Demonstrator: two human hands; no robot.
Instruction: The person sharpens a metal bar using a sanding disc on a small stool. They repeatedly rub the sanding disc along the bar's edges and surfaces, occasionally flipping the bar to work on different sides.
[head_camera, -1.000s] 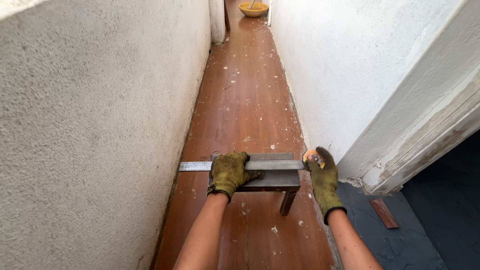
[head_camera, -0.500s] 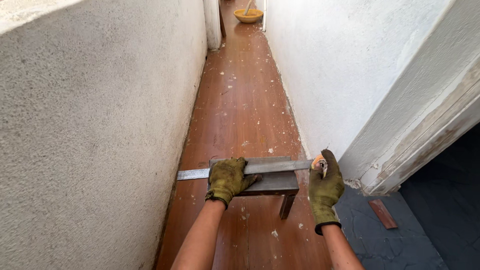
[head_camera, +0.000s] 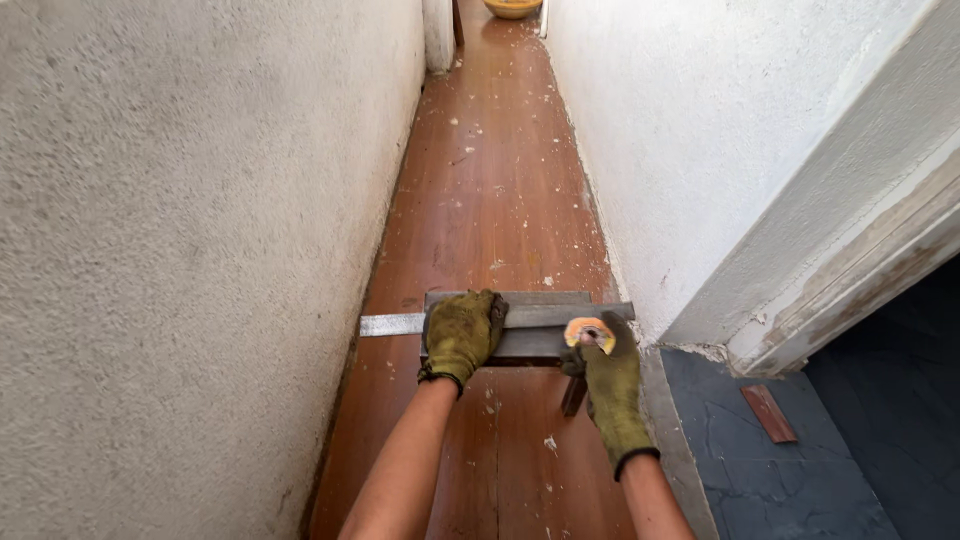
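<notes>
Seemingly, left hand (head_camera: 462, 335) presses metal strip (head_camera: 392, 324); right hand (head_camera: 608, 378) grips orange tool (head_camera: 589, 332).

— What sort of place am I seeing?

— I'd say a home under renovation: a narrow corridor between rough white walls (head_camera: 180, 250), its brown floor (head_camera: 490, 200) speckled with plaster.

— Anything else?

— A doorframe (head_camera: 850, 270) with worn paint on my right, dark tiles (head_camera: 760, 470) below it, a yellow bowl (head_camera: 513, 8) far down.

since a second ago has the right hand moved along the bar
Yes. The right hand slid left along the bar, away from the right wall, toward the left hand.
</notes>
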